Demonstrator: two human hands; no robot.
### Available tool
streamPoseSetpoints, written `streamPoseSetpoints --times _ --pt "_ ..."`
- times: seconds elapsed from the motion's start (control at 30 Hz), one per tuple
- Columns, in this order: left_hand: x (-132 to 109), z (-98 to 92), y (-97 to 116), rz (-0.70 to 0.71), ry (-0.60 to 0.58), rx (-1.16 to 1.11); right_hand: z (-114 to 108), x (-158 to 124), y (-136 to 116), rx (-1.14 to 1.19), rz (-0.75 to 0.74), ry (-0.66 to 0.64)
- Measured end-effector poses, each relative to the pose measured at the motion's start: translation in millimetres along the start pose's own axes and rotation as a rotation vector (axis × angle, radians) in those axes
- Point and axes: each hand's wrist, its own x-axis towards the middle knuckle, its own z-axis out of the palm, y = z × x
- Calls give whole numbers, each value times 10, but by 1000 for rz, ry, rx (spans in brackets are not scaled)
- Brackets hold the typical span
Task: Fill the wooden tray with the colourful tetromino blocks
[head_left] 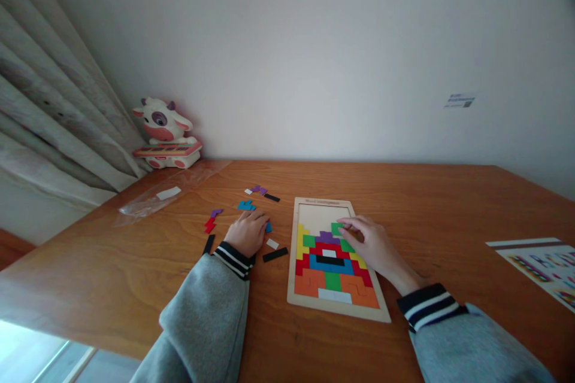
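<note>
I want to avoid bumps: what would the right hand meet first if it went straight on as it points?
Past the green piece at its fingers, the right hand would probably meet the puzzle board's left rim first, though depth and height are unclear.

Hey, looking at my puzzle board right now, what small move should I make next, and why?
I'd probably lower the green piece flat beside the purple piece with your right hand: it's at your fingertips, and the wooden puzzle board has bare space above the filled rows. Whether it's already seated isn't clear.
</note>
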Motion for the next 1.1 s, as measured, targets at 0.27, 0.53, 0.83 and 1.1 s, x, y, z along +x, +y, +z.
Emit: streamPoseSetpoints --times 0.27,0.53,0.83,1.1 --pt "-15 39 -27 6 49 -86 5 -20 25 -29 -10 -40" --pt "-25 -12 -78 41 -20 -74 11 -35 19 9 -13 3" --pt "0 -25 -247 -43 -27 -272 -24 -60 11 74 3 70" --pt "14 32 -158 -84 151 -423 -24 -75 4 68 3 81"
